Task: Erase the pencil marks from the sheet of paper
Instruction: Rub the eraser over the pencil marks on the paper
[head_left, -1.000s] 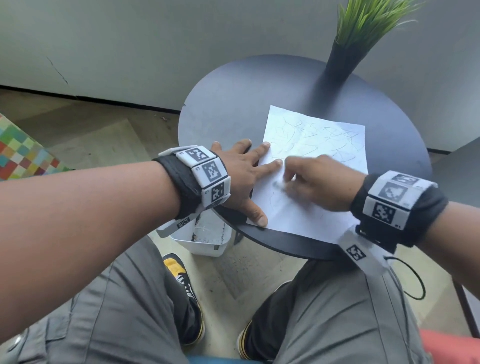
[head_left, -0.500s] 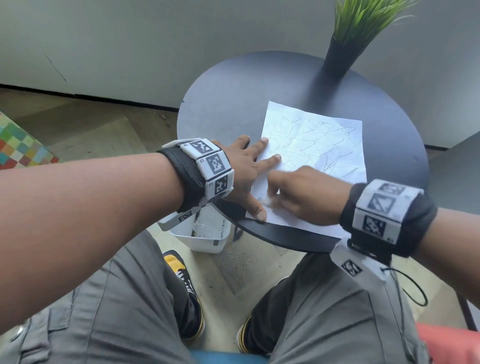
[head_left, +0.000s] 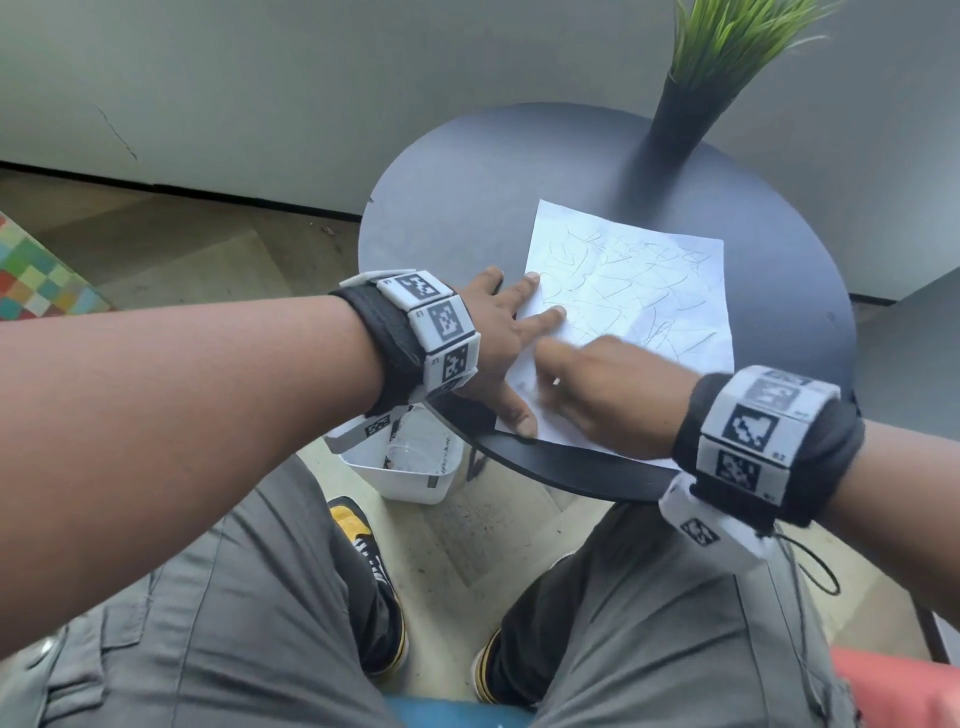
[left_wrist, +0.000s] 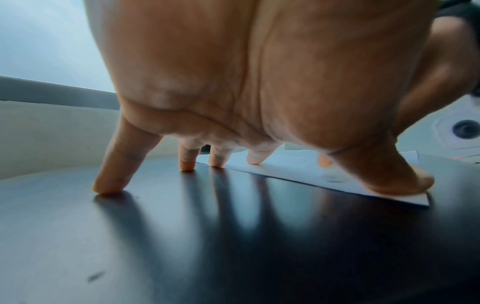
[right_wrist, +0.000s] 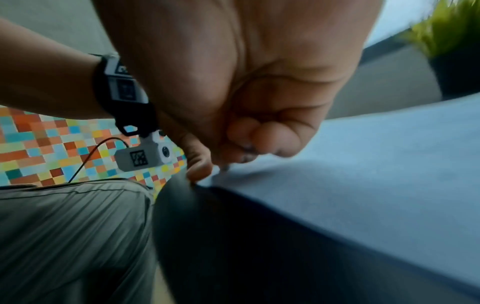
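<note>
The left hand (head_left: 493, 332) lies spread and flat, fingers straight. Its thumb and two fingertips press on the left edge of the sheet of paper (head_left: 639, 291), while the remaining fingertips rest on the dark tabletop (head_left: 447, 218) just beside that edge. In the left wrist view the spread fingers (left_wrist: 109, 181) stand on their tips, and the thumb pins the paper's near left corner.

The right hand (head_left: 608, 395) is curled into a tight fist over the near part of the sheet, knuckles up, blurred. In the right wrist view its fingertips (right_wrist: 259, 142) bunch together and pinch something small and pale against the paper; it is too blurred and hidden to name with certainty.

The sheet lies flat at the near right of the round tabletop, its near edge close to the tabletop's rim. Loose pencil scribbles (head_left: 623, 280) cover the far half of the sheet.

At the far edge of the tabletop stands a dark vase of green grass-like plant (head_left: 727, 47). On the floor, below the near left rim, sits a white plastic tub (head_left: 415, 478). Both wrists wear black bands with black-and-white marker tiles.
</note>
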